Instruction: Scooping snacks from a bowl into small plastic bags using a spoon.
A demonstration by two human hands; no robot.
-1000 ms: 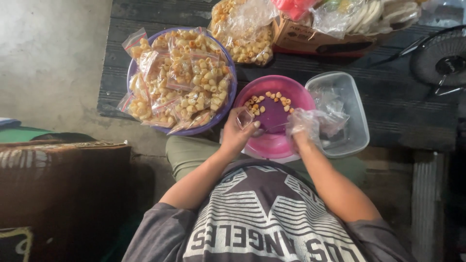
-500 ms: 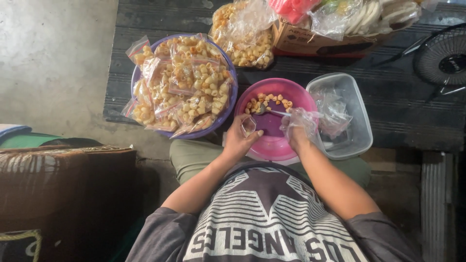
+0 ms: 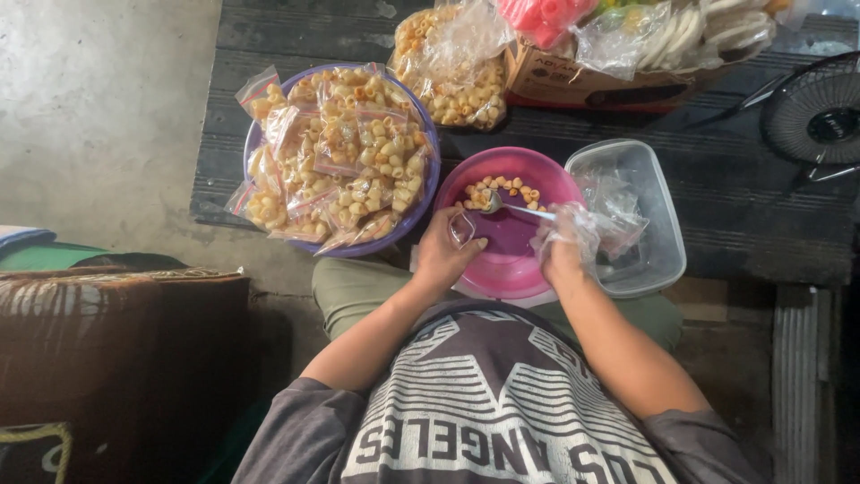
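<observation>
Pink bowl (image 3: 511, 255) — few macaroni snacks (image 3: 502, 191); purple basin (image 3: 423, 193) — filled bags (image 3: 336, 161).

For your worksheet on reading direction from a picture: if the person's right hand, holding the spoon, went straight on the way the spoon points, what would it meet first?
Probably the small heap of macaroni snacks in the pink bowl. The right hand, in a clear plastic glove, aims the spoon up and left, its tip already at the heap's edge; whether it touches them is unclear.

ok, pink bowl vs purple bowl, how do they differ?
The pink bowl holds a few loose snack pieces at its far side; the purple bowl is heaped with sealed clear bags of them. The pink bowl has a spoon in it; the purple bowl has none. Both are round plastic bowls on the dark bench.
</observation>
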